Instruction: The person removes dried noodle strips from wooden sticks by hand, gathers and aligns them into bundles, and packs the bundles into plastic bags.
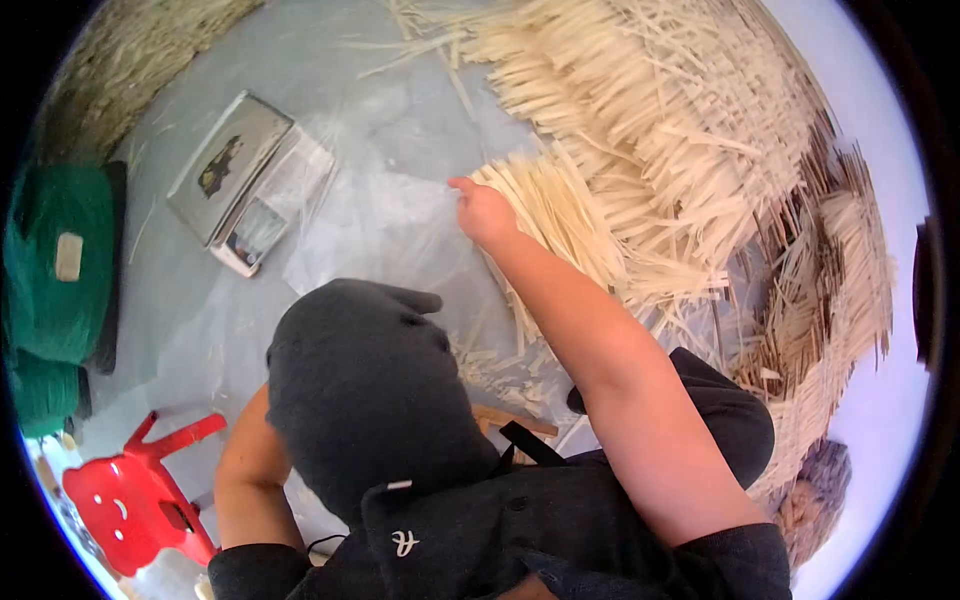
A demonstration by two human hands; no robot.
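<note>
The head view gave us our right hand (485,215) at the left edge of a near bundle of pale strips (560,210), which lay on the floor just in front of us, slanting toward our right knee (725,410). One fingertip reached out past the rest, and the others looked curled in close together; we could not tell whether they pinched a strip or only rested against the edge. Our left hand was out of sight beyond the dark cloth over our left knee (360,390), so we could not tell how its fingers stood. The strips looked thin and light, so we judged that a soft pinch near the ends, with the wrist kept low, suited them best; a sweeping forearm could have dragged loose ones crosswise and tangled them with the wide spread of strips (660,130) touching the bundle on its far right side. The floor (320,60) was smooth and grey, with short scraps (510,385) scattered near a low wooden piece (525,422). Farther left sat a flat box (225,165), then a green-covered object (65,260) by the side, and a red chair (120,510) with a smiling face. Darker-edged stacks (850,260) stood along the right, before a pale wall (860,80).
</note>
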